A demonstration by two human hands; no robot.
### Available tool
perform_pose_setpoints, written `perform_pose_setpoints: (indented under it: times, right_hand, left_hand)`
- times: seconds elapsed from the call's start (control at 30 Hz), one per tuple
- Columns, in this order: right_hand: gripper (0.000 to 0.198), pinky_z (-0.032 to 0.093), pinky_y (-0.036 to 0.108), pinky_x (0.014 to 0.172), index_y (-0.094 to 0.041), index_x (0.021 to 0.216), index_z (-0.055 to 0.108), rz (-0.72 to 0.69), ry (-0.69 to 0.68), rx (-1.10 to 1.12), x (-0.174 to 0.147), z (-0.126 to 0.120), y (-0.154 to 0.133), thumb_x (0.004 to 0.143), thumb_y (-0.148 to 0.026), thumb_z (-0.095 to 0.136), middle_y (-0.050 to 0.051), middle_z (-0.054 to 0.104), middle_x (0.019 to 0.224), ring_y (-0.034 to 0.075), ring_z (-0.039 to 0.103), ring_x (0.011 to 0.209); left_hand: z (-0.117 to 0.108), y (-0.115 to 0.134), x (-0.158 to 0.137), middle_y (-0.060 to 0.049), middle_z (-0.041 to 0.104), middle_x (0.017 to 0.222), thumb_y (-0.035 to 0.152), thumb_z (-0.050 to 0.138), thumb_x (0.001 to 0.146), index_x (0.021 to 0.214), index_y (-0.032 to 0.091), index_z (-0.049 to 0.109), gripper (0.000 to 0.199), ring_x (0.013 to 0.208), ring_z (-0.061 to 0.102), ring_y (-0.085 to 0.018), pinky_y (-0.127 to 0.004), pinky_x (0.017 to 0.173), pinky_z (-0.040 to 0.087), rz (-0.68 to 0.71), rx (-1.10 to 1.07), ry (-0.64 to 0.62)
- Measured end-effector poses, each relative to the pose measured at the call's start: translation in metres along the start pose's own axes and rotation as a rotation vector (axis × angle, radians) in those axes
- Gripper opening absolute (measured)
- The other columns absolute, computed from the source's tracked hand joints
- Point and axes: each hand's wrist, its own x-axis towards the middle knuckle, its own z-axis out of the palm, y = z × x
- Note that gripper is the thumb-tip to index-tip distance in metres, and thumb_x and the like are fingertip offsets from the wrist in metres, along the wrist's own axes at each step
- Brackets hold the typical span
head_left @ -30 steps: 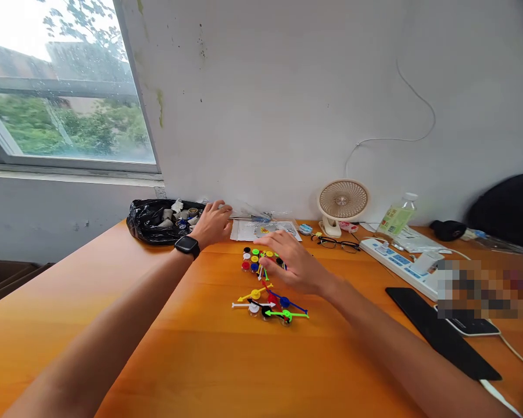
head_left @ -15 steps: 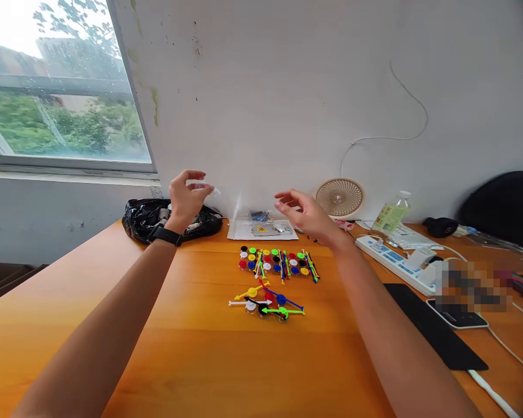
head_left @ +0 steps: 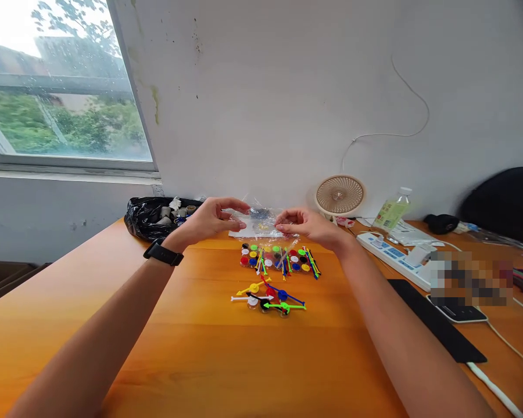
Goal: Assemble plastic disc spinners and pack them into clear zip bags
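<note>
A crinkled clear plastic bag point(head_left: 264, 216) is stretched between my two hands above the back of the wooden table. My left hand point(head_left: 211, 222), wearing a black watch band, holds its left side with thumb and fingers curved. At the right side, the bent fingers of my right hand point(head_left: 309, 226) pinch the film. Below the bag lie rows of coloured round discs point(head_left: 293, 259) and bundles of thin coloured arrows point(head_left: 314, 264). Closer to me sits a cluster of assembled arrow spinners point(head_left: 282, 295) in yellow, red, blue, white, black and green.
A black plastic bag point(head_left: 139, 220) with grey pieces stands at the back left. White paper point(head_left: 239, 229) lies by the wall. At right are a round fan point(head_left: 340, 195), a bottle point(head_left: 394, 209), a power strip point(head_left: 392, 258), a black mat point(head_left: 436, 322) and cables.
Both hands have come lower and closer together. The clear bag, earlier at my left hand alone, now spreads between both hands, with my right hand on it.
</note>
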Motion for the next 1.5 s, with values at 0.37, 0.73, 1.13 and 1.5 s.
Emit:
perform_pose_setpoints:
  times: [0.37,0.73,1.13,1.5]
  right_hand:
    - [0.051,0.056,0.035,0.087,-0.022,0.121,0.071,0.006,-0.033,-0.025,-0.016,-0.017,0.003,0.075,-0.033,0.089,0.005,0.073,0.097,0.019,0.068,0.093]
    - [0.059,0.056,0.043,0.102,-0.027,0.134,0.063,-0.121,0.084,0.123,-0.012,0.004,-0.016,0.078,-0.019,0.08,0.005,0.07,0.105,0.023,0.067,0.104]
    - [0.058,0.058,0.04,0.095,-0.028,0.136,0.06,-0.175,0.113,-0.013,-0.021,0.014,-0.039,0.082,-0.027,0.081,0.005,0.07,0.107,0.023,0.067,0.106]
    - [0.066,0.054,0.03,0.068,-0.025,0.14,0.058,-0.153,0.147,-0.055,-0.018,0.016,-0.038,0.079,-0.026,0.083,0.002,0.069,0.09,0.017,0.063,0.078]
  left_hand:
    - [-0.025,-0.012,-0.009,-0.011,0.077,0.117,0.039,0.087,0.078,0.121,0.021,0.073,0.049,0.092,0.076,-0.022,-0.036,0.084,0.064,-0.042,0.007,-0.065]
    - [0.021,0.052,-0.02,-0.011,0.054,0.153,0.05,0.086,0.08,0.153,0.03,0.047,0.085,0.141,0.05,-0.034,-0.05,0.119,0.04,0.482,0.675,0.014]
    - [0.038,0.02,-0.013,-0.014,0.063,0.13,0.041,0.082,0.078,0.166,0.027,0.023,0.107,0.113,0.063,-0.031,-0.046,0.1,0.048,0.454,0.736,-0.015]
    - [0.035,0.035,-0.016,-0.014,0.064,0.13,0.058,0.078,0.084,0.163,0.029,0.03,0.097,0.112,0.063,-0.03,-0.043,0.096,0.051,0.42,0.69,-0.006]
